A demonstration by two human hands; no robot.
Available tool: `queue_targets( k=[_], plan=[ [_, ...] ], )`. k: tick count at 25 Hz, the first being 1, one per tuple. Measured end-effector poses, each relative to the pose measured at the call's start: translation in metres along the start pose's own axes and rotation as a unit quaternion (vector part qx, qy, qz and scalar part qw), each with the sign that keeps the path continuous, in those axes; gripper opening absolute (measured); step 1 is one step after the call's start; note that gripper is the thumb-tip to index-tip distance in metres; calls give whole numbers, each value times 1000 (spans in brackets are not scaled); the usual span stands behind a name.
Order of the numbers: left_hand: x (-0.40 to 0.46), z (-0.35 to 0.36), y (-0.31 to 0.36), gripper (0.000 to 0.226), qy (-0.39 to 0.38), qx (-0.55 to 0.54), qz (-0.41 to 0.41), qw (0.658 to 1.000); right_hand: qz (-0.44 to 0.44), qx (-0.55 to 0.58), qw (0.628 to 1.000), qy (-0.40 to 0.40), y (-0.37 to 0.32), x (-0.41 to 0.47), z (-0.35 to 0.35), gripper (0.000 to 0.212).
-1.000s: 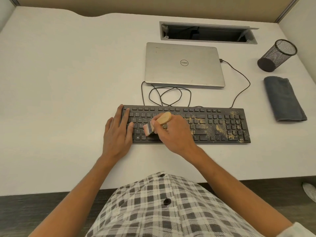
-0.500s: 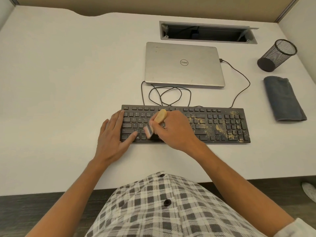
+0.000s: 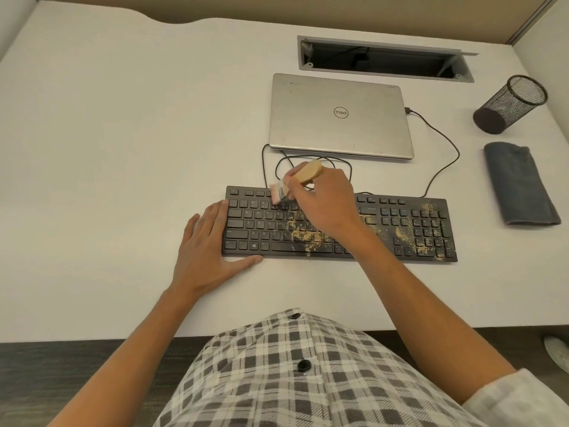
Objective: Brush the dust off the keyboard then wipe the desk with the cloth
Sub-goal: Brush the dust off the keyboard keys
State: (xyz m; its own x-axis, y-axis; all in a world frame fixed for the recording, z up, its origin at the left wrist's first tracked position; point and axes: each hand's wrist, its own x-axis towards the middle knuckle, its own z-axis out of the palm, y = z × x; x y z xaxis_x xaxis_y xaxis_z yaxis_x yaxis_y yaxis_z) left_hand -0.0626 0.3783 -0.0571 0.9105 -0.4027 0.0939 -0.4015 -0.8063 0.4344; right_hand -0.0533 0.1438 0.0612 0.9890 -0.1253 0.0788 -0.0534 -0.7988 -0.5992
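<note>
Gripping the wooden-handled brush [image 3: 297, 180] in the right hand [image 3: 323, 204], fingers curled round the handle, bristles down on the upper key rows of the black keyboard [image 3: 338, 226], near its left end. Lying just toward the body and to the right of the bristles: sandy dust [image 3: 303, 232] over the middle letter keys, with more scattered farther right across the number pad. Running left to right, the keyboard's long axis, so probably sweeping rightward and nearward next. Resting flat with fingers straight, the left hand [image 3: 207, 251] steadying the keyboard's left edge. Waiting well right of both hands, untouched, the folded grey cloth [image 3: 520, 184].
</note>
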Motion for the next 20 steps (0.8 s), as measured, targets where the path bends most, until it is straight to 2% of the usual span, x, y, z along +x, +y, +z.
queue_targets(
  k=[6,9,11,14,20],
  plan=[
    [1,-1,1,119,1,-2,-4,1000,9,-59,994,-92,-3,4,3,24],
    [0,-1,1,119,0,-2,-5,1000,-23,-115,982,-146,-8,-12,-3,27],
    [0,-1,1,119,-1,-3,-4,1000,-40,-129,981,-138,-11,-13,-6,29],
    [1,-2,1,119,-5,-5,-4,1000,-10,-81,995,-64,-7,-4,-7,25],
    [1,-2,2,120,-8,1,-10,1000,4,-66,989,-129,-4,-22,3,25]
  ],
)
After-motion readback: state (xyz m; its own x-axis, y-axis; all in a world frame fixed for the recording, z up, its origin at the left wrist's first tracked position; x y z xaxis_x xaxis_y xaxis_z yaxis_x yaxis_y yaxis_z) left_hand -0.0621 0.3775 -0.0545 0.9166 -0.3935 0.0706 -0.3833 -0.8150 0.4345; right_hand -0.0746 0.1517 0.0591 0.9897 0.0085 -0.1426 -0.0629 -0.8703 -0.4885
